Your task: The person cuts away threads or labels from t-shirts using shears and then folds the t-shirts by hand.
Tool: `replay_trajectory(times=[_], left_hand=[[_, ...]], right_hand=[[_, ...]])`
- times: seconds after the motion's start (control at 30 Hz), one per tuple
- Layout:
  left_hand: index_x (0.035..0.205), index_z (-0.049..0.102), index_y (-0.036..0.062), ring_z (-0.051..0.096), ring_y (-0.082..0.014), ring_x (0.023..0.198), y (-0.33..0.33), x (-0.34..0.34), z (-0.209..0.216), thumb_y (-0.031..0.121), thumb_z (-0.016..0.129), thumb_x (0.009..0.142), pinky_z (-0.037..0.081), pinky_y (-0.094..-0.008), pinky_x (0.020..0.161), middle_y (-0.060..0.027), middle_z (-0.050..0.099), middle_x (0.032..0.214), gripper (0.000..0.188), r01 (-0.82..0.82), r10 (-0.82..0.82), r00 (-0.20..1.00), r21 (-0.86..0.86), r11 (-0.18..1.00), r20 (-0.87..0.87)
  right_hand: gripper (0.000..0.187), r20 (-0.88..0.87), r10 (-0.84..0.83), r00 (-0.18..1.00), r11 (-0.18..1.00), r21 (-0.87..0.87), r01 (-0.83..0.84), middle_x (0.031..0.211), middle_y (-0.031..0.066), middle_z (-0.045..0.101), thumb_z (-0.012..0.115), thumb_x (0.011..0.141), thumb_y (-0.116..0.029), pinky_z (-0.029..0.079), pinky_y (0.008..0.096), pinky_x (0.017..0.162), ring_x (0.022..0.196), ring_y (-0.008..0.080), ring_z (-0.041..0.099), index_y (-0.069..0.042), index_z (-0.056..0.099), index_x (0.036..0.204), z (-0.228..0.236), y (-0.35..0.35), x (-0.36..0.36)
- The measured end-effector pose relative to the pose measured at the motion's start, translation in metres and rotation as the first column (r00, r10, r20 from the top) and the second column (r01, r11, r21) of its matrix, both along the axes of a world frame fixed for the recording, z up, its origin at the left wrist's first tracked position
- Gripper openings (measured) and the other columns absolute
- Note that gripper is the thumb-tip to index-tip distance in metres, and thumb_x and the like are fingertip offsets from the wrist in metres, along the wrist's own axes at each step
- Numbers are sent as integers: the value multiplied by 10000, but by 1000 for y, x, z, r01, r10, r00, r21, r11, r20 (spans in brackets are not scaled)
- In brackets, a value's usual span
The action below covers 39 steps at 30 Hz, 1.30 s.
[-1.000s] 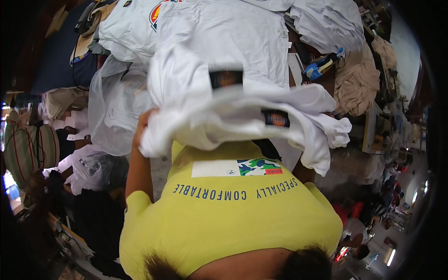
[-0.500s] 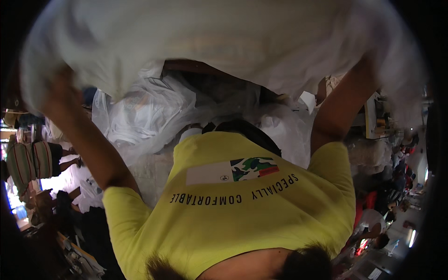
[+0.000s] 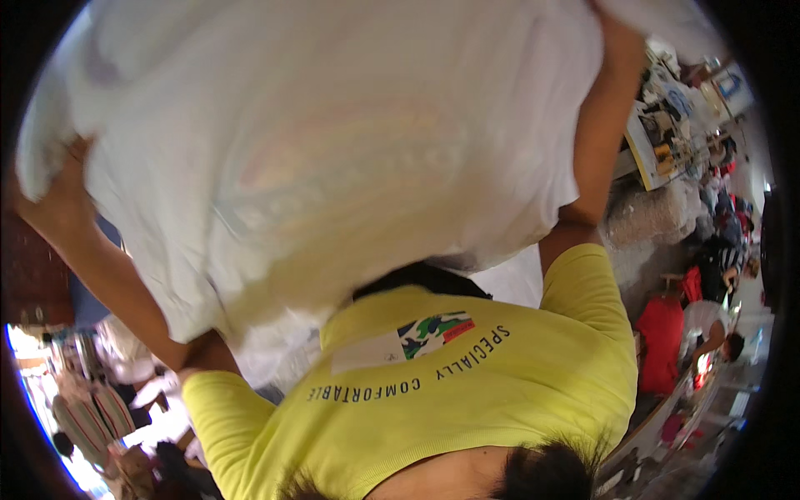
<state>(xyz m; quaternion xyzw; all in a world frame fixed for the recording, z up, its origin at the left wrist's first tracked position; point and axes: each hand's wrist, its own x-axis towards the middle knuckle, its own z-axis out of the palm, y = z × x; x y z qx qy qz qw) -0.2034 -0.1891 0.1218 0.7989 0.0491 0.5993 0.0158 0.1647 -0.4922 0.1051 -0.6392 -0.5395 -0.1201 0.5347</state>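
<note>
A large white T-shirt (image 3: 333, 167) is spread in the air in front of me and fills the upper part of the view. A faint coloured arc and lettering show on its cloth, blurred by motion. On the left, my left hand (image 3: 62, 187) is closed on the edge of the shirt. My right arm is raised along the shirt's right side; the cloth at the top hides that hand, so its fingers do not show. The lower edge of the shirt hangs close to my yellow top (image 3: 467, 392).
On the right lie a cluttered work table (image 3: 658, 150), a plastic-wrapped bundle (image 3: 654, 212) and a red cloth-like thing (image 3: 661, 346). Other people sit farther off on that side. A person in a striped top (image 3: 92, 421) is at the lower left. White material shows beneath the shirt.
The shirt has swung down and toward me, covering the white sheer material seen before. My left hand has moved lower and a little outward; my right arm reaches higher.
</note>
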Motion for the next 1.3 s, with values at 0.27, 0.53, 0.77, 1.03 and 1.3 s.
replay_trajectory(times=[0.27,0.53,0.77,1.03,1.3], left_hand=[[1343,294,15,534,-289,1045,130,205,-106,259,800,628,400,-332,907,-203,532,1166,909,80,-247,891,-405,911,-381],[1349,359,194,310,-387,1258,83,239,-382,506,538,808,293,-586,953,-138,263,1425,649,-232,-92,366,-186,955,-926],[1286,432,167,172,-401,1315,11,233,-385,232,568,788,159,-630,994,-139,248,1427,520,-208,-141,535,-291,934,-833],[1147,526,105,412,-227,1209,-155,280,-372,102,505,820,204,-557,1018,-87,468,1253,329,581,-648,325,-394,712,-689],[1205,467,108,401,-231,1229,-206,317,-389,224,501,855,155,-579,1022,-67,479,1260,370,513,-579,344,-368,775,-739]], right_hand=[[539,-115,-166,979,984,-89,156,1179,135,546,711,701,-204,393,324,927,1061,243,518,-33,513,1172,-118,92,119],[406,-147,-168,975,681,-732,7,1235,110,519,646,772,-279,350,368,977,1162,256,466,-92,583,1126,-313,-57,54],[510,296,-527,796,336,-788,516,1431,-11,299,528,815,-457,216,480,1041,1318,251,257,-322,435,1298,-379,-87,-5],[421,500,-767,401,96,-529,843,1208,-11,471,557,799,-431,330,494,879,1081,265,427,-282,542,1193,-407,-30,20],[383,-151,-650,745,704,-489,516,926,126,573,605,717,-18,453,406,751,855,313,566,-118,570,1084,-377,-27,58]])
